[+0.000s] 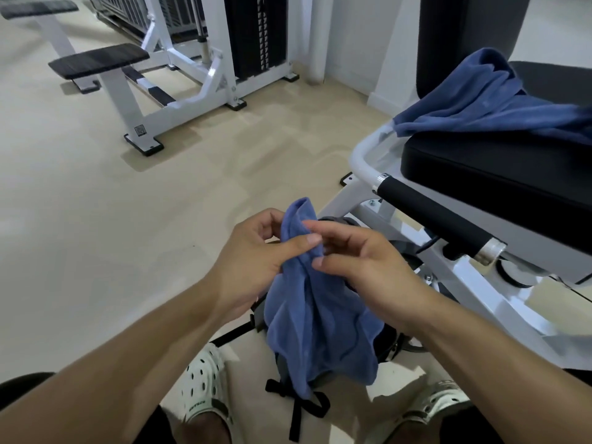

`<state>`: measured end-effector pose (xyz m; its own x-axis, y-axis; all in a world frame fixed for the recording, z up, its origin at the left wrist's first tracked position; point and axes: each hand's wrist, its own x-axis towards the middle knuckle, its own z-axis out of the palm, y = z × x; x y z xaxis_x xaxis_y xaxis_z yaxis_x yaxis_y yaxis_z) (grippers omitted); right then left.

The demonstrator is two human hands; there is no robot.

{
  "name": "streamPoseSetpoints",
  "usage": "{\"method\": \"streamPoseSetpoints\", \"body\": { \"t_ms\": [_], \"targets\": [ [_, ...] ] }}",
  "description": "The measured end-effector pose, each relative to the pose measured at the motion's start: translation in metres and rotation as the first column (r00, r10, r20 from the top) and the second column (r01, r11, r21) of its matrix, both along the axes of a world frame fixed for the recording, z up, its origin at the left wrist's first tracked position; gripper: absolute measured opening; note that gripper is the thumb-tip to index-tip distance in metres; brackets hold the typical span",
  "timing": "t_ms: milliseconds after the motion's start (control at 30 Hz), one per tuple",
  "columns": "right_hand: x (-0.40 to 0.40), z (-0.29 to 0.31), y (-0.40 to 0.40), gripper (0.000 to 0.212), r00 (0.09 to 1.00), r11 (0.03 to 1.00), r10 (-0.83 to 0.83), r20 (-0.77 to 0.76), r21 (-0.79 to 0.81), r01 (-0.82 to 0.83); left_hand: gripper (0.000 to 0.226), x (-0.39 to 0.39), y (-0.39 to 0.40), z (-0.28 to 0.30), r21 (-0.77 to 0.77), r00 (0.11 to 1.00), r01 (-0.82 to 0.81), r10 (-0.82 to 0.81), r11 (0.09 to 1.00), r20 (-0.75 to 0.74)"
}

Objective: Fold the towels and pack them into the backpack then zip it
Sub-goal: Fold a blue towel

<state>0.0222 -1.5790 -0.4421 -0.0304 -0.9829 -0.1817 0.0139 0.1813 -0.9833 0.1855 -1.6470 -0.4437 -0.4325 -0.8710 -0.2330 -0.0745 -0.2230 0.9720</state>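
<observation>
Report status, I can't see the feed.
Both hands, left hand and right hand, pinch the light blue towel, unfolded. Backpack beneath. Second towel waits on the seat.

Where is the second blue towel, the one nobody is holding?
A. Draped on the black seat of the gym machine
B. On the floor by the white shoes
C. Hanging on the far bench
A: the darker blue towel lies crumpled on the black seat at right.

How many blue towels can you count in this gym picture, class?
2. One light blue cloth towel hangs bunched between both hands, above the backpack on the floor. One darker blue towel lies crumpled on the black padded seat at right. Others may be hidden.
</observation>
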Motion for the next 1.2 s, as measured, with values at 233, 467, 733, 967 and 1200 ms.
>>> {"method": "streamPoseSetpoints", "body": {
  "t_ms": [233,467,733,967,1200],
  "targets": [
    [0.007,-0.004,0.001,0.021,0.931,0.998,0.066,-0.359,0.035,-0.057,0.020,0.003,-0.003,0.005,-0.049,0.998,-0.065,0.065,0.997,-0.015],
    [0.007,0.009,-0.006,0.005,0.984,0.988,-0.153,-0.090,-0.001,0.153,0.054,0.004,0.003,0.008,-0.088,0.984,0.027,-0.011,0.996,0.178],
    [0.013,0.008,-0.009,0.012,0.987,0.989,-0.147,0.058,-0.003,0.147,0.018,0.002,0.012,0.001,0.028,0.961,0.110,-0.114,0.993,0.250],
    [-0.004,0.008,-0.009,0.032,0.999,0.990,-0.004,-0.051,0.140,0.011,0.027,0.008,-0.002,0.003,0.230,0.998,-0.061,0.062,0.971,0.006],
    [0.008,0.000,-0.005,0.020,0.956,0.988,0.124,-0.267,0.127,-0.092,0.038,0.012,-0.007,0.006,0.352,0.981,-0.086,0.140,0.932,-0.132]
  ]
}}
